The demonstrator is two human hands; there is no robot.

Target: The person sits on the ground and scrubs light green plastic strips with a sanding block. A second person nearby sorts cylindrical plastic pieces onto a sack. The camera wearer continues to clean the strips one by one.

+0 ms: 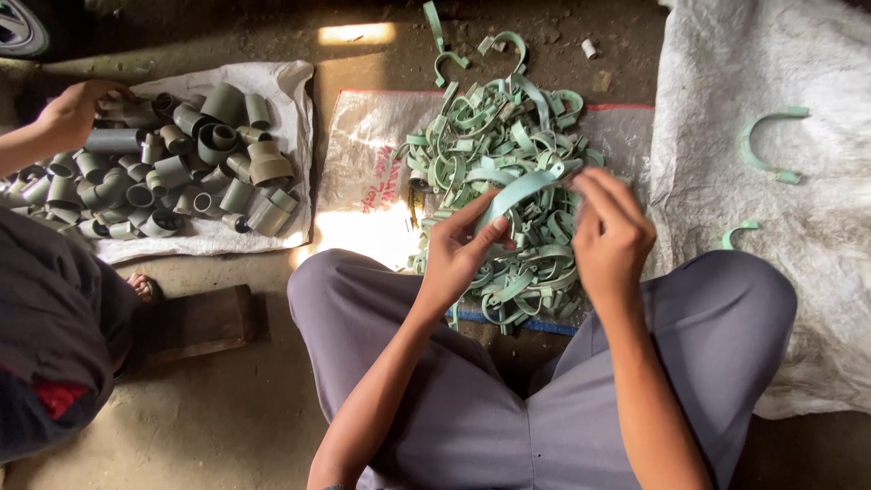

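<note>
Both hands clenched on one pale green clamp strip (pixel 519 191) above the clamp pile (pixel 494 145): left hand (pixel 458 254) low end, right hand (pixel 612 231) top end. Probably light, springy, slightly slick; best pinched near the ends.

Both forearms are bare, no sleeves showing, no watch or rings that I can spot. The left hand (pixel 458 249) and right hand (pixel 612 236) are gloveless. Loose grey-lavender trousers (pixel 508 408) fill the lower middle of the frame, knees wide.
</note>
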